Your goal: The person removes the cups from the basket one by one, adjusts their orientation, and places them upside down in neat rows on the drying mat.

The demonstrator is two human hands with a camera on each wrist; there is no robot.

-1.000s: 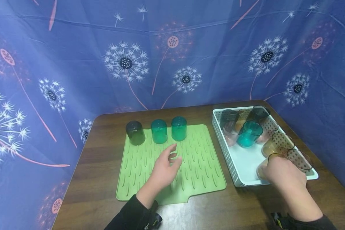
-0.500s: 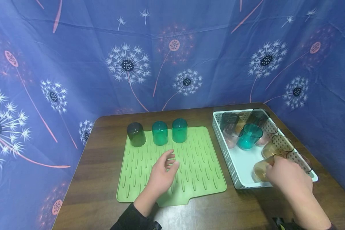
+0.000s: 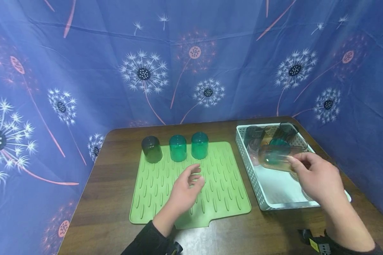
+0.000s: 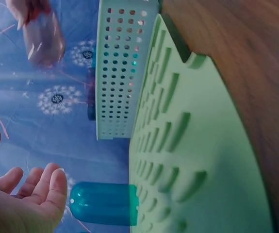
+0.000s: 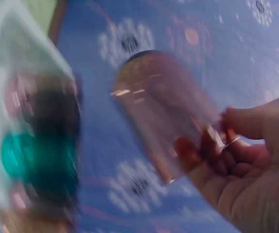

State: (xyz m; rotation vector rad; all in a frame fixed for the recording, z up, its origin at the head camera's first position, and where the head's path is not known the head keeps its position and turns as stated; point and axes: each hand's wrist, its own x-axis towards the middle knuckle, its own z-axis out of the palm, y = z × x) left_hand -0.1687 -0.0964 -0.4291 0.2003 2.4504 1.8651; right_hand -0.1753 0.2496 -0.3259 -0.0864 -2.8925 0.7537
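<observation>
My right hand (image 3: 322, 179) grips a clear, amber-pink tumbler (image 3: 274, 157) near its rim, fingers and thumb round that end. Tipped on its side, the tumbler hangs above the white basket (image 3: 258, 186), its base toward the left. In the right wrist view the tumbler (image 5: 166, 107) looks pinkish and blurred. Above the green ridged mat (image 3: 223, 191), my left hand (image 3: 185, 191) hovers with loosely bent fingers and holds nothing. Along the mat's far edge stand a dark tumbler (image 3: 151, 149) and two teal tumblers, left (image 3: 177, 148) and right (image 3: 199, 146), all upside down.
Inside the basket are several tumblers, mouths up: a teal one (image 3: 279, 142), pinkish, amber and smoky ones, partly hidden by the right hand and its tumbler. The brown wooden table (image 3: 99, 198) ends at a blue dandelion-print cloth (image 3: 242, 88) behind.
My right hand has lifted the tumbler from the basket's near right part, moving it up and leftward. The left hand stays over the mat, shifting only slightly.
</observation>
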